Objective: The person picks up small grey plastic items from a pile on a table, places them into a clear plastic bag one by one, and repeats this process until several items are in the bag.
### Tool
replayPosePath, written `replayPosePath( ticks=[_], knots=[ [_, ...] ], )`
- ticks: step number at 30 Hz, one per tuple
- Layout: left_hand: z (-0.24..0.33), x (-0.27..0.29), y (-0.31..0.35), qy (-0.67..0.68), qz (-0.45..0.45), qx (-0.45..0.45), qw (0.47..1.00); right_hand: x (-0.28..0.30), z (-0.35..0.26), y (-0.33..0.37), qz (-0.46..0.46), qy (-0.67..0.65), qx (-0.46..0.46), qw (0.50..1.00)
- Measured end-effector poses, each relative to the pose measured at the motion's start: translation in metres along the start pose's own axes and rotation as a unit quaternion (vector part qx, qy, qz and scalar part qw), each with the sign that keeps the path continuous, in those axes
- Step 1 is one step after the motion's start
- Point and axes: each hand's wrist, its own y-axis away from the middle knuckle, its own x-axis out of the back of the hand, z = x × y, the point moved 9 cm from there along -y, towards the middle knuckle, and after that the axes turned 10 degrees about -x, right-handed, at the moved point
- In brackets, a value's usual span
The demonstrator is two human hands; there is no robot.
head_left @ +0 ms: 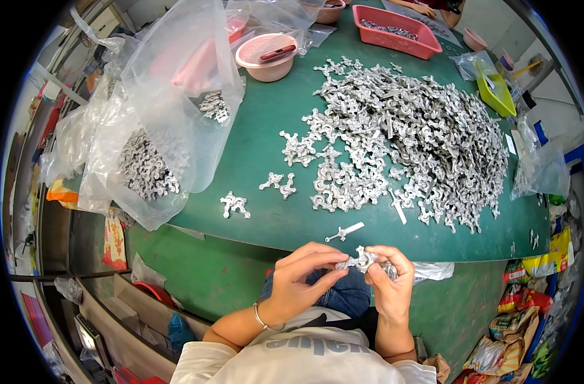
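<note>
The person's hands were close together over the near edge of the green table (260, 134), joined by one small silvery metal casting (363, 258). The left hand (303, 276), with a bracelet (258, 317) at its wrist, pinched the casting's left end between thumb and fingertips. The right hand (393, 281) gripped its right end, and more silvery metal (388, 269) showed between thumb and curled fingers; how many pieces it held there, I could not tell.

Just beyond the hands lay a loose casting with a flat stem (345, 232). Farther left rested a branched casting (235, 205), well apart from the large heap of castings (426, 134) that covered the right side of the tabletop. On the left slumped a clear plastic bag (167, 70) with dark and silvery castings (148, 168) inside. At the far side stood a round pink bowl (266, 69), a red-handled tool (278, 52) lying across its top, and a rectangular pink tray (394, 43). A yellow-green basket (498, 97) sat at the far right.
</note>
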Motion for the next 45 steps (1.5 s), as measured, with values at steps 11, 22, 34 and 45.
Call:
replayPosePath(
  ticks=[11, 22, 34, 45],
  knots=[
    [-0.015, 0.064, 0.008, -0.281, 0.148, -0.051, 0.947, 0.017, 0.001, -0.034, 0.076, 0.255, 0.079, 0.961],
    [-0.047, 0.146, 0.031, -0.524, 0.245, -0.022, 0.815, -0.031, -0.010, -0.064, 0.167, 0.530, 0.288, 0.780],
    [-0.018, 0.058, 0.002, -0.214, 0.056, -0.047, 0.974, 0.001, 0.024, -0.044, 0.006, -0.049, -0.041, 0.998],
    [0.004, 0.012, -0.006, -0.076, -0.004, -0.039, 0.996, -0.014, -0.001, -0.014, -0.034, -0.032, 0.000, 0.999]
  ],
)
